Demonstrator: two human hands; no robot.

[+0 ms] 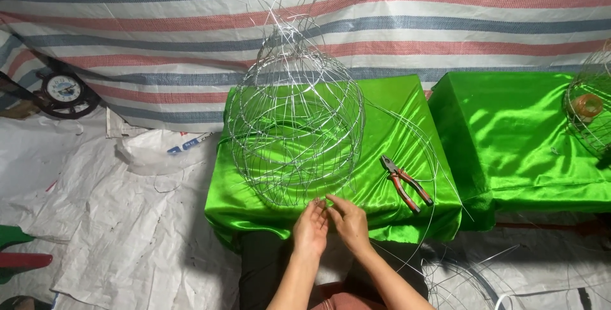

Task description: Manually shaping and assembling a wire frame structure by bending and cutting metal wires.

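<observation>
- Your left hand (pixel 310 227) and right hand (pixel 349 222) met at the near bottom rim of the round wire frame (pixel 294 119), close to the front edge of the green cloth table (pixel 254 202).
- The fingers of both hands were bent together in a pinch at one spot of the rim; they seemed to nip a thin wire there, but the wire between the fingertips was too fine to see for sure.
- The frame stood upright on the table, with its loose wire ends pointing up, so the low rim came just in front of your hands and both could work on it without lifting it.
- The pliers (pixel 406 181) with red handles lay on the same cloth, to the right of the frame and near your right hand, apart from the wires.
- Long loose wires (pixel 439 176) curved over the right edge of the table and down toward the floor; on that side the room for moving was narrow.
- On the left, the white sheet (pixel 95 221) on the floor gave more open space.
- A second green table (pixel 509 138) stood just beside, on the right, and it carried another wire frame (pixel 592 116) at the edge of view.
</observation>
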